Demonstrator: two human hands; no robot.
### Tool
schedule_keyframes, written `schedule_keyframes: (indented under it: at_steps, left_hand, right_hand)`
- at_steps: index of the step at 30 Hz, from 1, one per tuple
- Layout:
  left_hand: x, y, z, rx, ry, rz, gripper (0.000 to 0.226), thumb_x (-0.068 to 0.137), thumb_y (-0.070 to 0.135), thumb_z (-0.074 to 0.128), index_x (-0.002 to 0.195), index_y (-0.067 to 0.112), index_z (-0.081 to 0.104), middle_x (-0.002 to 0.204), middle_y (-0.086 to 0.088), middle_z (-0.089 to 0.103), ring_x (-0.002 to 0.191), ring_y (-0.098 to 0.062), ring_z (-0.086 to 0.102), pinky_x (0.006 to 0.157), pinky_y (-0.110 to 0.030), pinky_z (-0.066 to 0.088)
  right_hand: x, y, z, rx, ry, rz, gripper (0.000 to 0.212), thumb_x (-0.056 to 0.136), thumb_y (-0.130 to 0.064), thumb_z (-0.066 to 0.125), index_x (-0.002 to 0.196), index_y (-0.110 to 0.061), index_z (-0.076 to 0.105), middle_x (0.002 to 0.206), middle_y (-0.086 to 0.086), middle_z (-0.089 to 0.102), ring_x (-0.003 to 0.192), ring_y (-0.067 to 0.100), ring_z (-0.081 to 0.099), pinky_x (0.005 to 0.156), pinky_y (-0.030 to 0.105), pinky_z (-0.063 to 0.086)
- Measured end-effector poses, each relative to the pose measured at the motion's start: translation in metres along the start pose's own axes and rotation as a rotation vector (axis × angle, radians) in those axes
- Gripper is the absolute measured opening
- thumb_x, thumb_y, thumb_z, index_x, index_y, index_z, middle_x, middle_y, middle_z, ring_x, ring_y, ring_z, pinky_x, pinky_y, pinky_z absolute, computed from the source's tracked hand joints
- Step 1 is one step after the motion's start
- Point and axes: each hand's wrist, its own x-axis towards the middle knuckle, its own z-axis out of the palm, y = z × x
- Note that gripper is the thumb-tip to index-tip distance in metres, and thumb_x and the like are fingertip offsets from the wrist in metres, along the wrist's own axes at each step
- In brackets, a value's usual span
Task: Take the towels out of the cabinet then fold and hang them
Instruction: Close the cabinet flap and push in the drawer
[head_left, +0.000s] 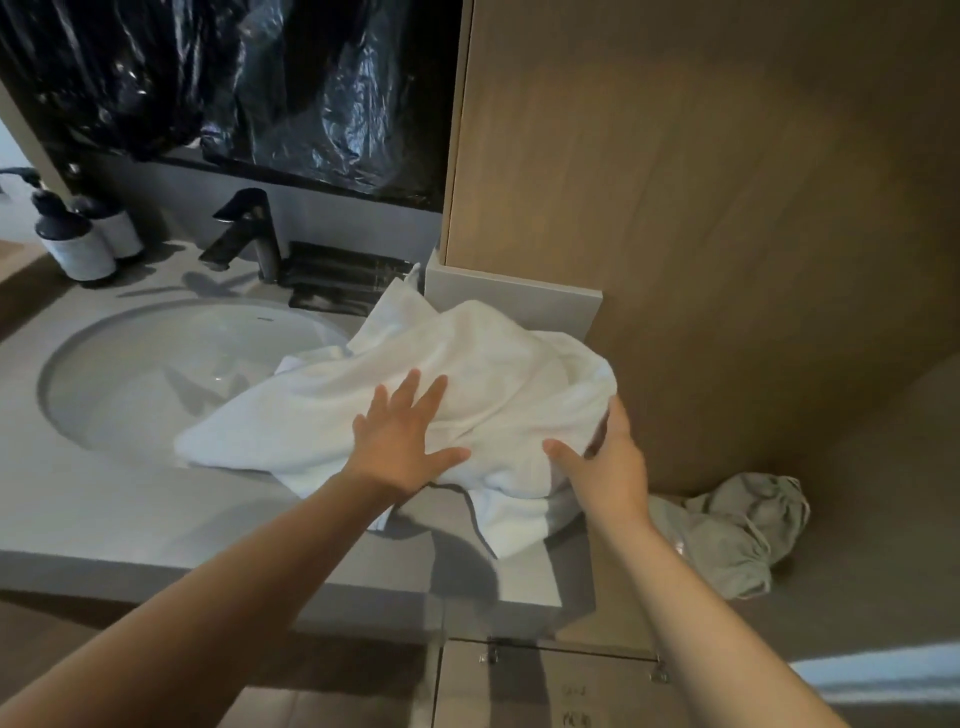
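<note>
Head view: the towel lies crumpled on the worktop, right of the sink, with its left end spilling over the basin rim. Its long axis runs left to right, and both hands are on the near-right half. The left hand presses flat on the middle, fingers spread wide. The right hand curls round the right edge, thumb out, so it looks like the one to lift while the far-left end trails.
</note>
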Motion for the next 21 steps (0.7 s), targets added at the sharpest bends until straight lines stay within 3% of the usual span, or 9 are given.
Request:
schedule_keyframes:
  at_steps: [3, 5, 6, 10, 13, 16, 21]
  left_hand:
    - [-0.015, 0.014, -0.01, 0.072, 0.079, 0.052, 0.087, 0.089, 0.057, 0.054, 0.154, 0.031, 0.003, 0.163, -0.006, -0.003, 0.147, -0.036, 0.008, 0.118, -0.046, 0.019]
    - [-0.029, 0.034, -0.015, 0.128, 0.125, 0.096, 0.084, 0.091, 0.051, 0.056, 0.154, 0.027, 0.007, 0.163, -0.008, -0.001, 0.147, -0.035, 0.01, 0.119, -0.043, 0.019]
    - [-0.037, 0.047, -0.017, 0.134, 0.135, 0.128, 0.082, 0.092, 0.048, 0.056, 0.154, 0.025, 0.009, 0.163, -0.008, 0.0, 0.148, -0.034, 0.011, 0.119, -0.042, 0.02]
    - [-0.08, 0.108, -0.009, 0.1, 0.092, 0.319, 0.064, 0.091, 0.039, 0.058, 0.147, 0.018, 0.034, 0.16, -0.011, 0.018, 0.141, -0.03, 0.028, 0.113, -0.038, 0.03]
    - [-0.116, 0.155, 0.007, 0.113, 0.044, 0.431, 0.049, 0.091, 0.035, 0.057, 0.133, 0.012, 0.049, 0.139, -0.009, 0.044, 0.119, -0.028, 0.048, 0.097, -0.038, 0.044]
    - [-0.154, 0.196, 0.033, 0.183, -0.027, 0.534, 0.044, 0.09, 0.037, 0.057, 0.126, 0.013, 0.052, 0.124, -0.007, 0.053, 0.109, -0.025, 0.053, 0.09, -0.038, 0.047]
    - [-0.224, 0.249, 0.084, 0.265, -0.177, 0.642, 0.045, 0.09, 0.039, 0.057, 0.127, 0.014, 0.052, 0.12, -0.008, 0.054, 0.109, -0.026, 0.055, 0.091, -0.037, 0.047]
  right_hand:
    - [-0.027, 0.011, -0.02, -0.067, -0.001, 0.039, 0.064, 0.084, -0.035, 0.075, 0.14, -0.021, 0.046, 0.128, -0.003, 0.062, 0.11, 0.016, 0.061, 0.086, 0.03, 0.052]
    - [-0.046, 0.023, -0.038, -0.159, -0.021, 0.049, 0.037, 0.086, -0.035, 0.072, 0.12, -0.024, 0.06, 0.109, -0.008, 0.067, 0.096, 0.009, 0.063, 0.068, 0.019, 0.047]
    - [-0.057, 0.029, -0.048, -0.2, -0.03, 0.055, 0.031, 0.087, -0.036, 0.07, 0.115, -0.026, 0.061, 0.104, -0.01, 0.066, 0.095, 0.009, 0.063, 0.066, 0.018, 0.046]
    - [-0.104, 0.059, -0.095, -0.415, -0.004, 0.089, 0.039, 0.089, -0.04, 0.067, 0.124, -0.023, 0.061, 0.112, -0.006, 0.068, 0.099, 0.011, 0.063, 0.078, 0.025, 0.051]
    - [-0.147, 0.087, -0.136, -0.513, 0.003, 0.106, 0.038, 0.091, -0.039, 0.064, 0.125, -0.024, 0.061, 0.114, -0.007, 0.068, 0.101, 0.012, 0.064, 0.078, 0.026, 0.049]
    - [-0.194, 0.123, -0.181, -0.593, 0.009, 0.159, 0.034, 0.092, -0.038, 0.063, 0.123, -0.025, 0.061, 0.113, -0.007, 0.068, 0.103, 0.014, 0.063, 0.079, 0.027, 0.048]
    - [-0.281, 0.18, -0.252, -0.653, 0.034, 0.269, 0.028, 0.092, -0.036, 0.061, 0.118, -0.025, 0.06, 0.109, -0.006, 0.068, 0.1, 0.015, 0.063, 0.07, 0.025, 0.044]
